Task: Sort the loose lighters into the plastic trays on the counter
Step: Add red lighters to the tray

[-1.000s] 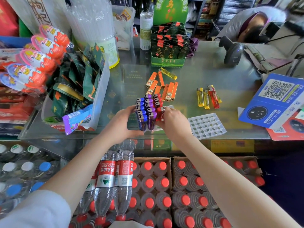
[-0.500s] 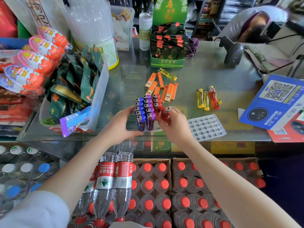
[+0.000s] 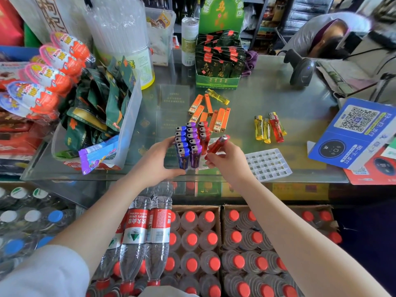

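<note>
Our right hand (image 3: 228, 160) pinches a red lighter (image 3: 217, 144) by its lower end, its metal head tilted up and away from us. Half a second ago that lighter sat low against the red row at our fingertips; now we have it lifted clear, just to the right of the filled tray (image 3: 194, 167). Our left hand (image 3: 159, 161) has not shifted: it grips the tray's left side, thumb along the near edge below the blue lighters (image 3: 182, 144). Upright in the tray stand three rows, blue nearest that hand, then purple lighters (image 3: 194, 142), then red lighters (image 3: 203, 136) nearest the right hand.

Just right of the right hand an empty white tray (image 3: 269, 163) lies flat on the tabletop (image 3: 300, 108), where it was before. Beyond both hands, past the filled tray, orange lighters (image 3: 211, 113) lie loose with one yellow lighter (image 3: 217, 96) behind them. Farther right of the right hand we see a small cluster of yellow lighters with a red one (image 3: 269, 127), unmoved.

Left of the left hand stands a clear bin of green snack packets (image 3: 100, 108). Far beyond the hands are a green display box (image 3: 217, 82) and a barcode scanner (image 3: 301, 70); far right lies a blue QR-code card (image 3: 353, 131). Beneath our forearms, water bottles (image 3: 192, 254) with red caps fill cartons.
</note>
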Available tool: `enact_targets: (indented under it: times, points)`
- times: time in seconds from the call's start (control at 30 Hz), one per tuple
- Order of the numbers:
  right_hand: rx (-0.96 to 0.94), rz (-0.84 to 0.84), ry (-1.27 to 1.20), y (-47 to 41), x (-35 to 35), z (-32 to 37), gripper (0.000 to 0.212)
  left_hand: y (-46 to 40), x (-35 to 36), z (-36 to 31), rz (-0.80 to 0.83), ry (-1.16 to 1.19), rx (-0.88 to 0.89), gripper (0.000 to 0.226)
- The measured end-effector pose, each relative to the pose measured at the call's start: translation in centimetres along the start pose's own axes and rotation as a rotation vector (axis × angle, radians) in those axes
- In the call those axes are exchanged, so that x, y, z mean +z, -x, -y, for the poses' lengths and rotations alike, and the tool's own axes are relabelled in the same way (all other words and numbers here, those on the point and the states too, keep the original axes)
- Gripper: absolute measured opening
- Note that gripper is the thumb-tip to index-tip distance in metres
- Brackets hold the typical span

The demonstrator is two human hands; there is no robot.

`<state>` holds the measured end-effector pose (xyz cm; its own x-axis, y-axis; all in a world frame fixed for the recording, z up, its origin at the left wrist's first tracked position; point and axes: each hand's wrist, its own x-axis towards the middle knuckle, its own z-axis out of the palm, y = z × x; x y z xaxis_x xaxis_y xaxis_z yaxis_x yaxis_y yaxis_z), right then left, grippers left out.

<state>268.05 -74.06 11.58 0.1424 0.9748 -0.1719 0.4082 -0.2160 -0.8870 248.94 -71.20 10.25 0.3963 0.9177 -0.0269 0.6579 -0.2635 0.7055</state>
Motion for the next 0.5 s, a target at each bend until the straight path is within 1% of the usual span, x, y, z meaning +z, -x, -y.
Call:
enact_targets:
  times: [0.1, 0.2, 0.3, 0.4, 0.5]
  points:
    - [-0.023, -0.052, 0.019, -0.14, 0.14, 0.0, 0.006, 0.09, 0.03, -0.13, -0.01, 0.019, 0.019, 0.079]
    - [-0.059, -0.091, 0.135, -0.28, 0.02, 0.06, 0.013, 0.14, -0.04, -0.5, -0.031, 0.048, 0.052, 0.07]
    - [-0.184, -0.102, 0.248, -0.07, 0.21, -0.06, 0.017, 0.06, -0.04, -0.26, -0.032, 0.054, 0.057, 0.072]
    - [-0.269, -0.106, 0.254, 0.2, 0.33, -0.28, 0.025, -0.09, -0.03, -0.07, -0.027, 0.052, 0.06, 0.074]
    - [-0.324, -0.064, 0.349, 0.2, 0.57, -0.62, 0.022, -0.28, -0.02, 0.15, -0.016, 0.043, 0.06, 0.076]
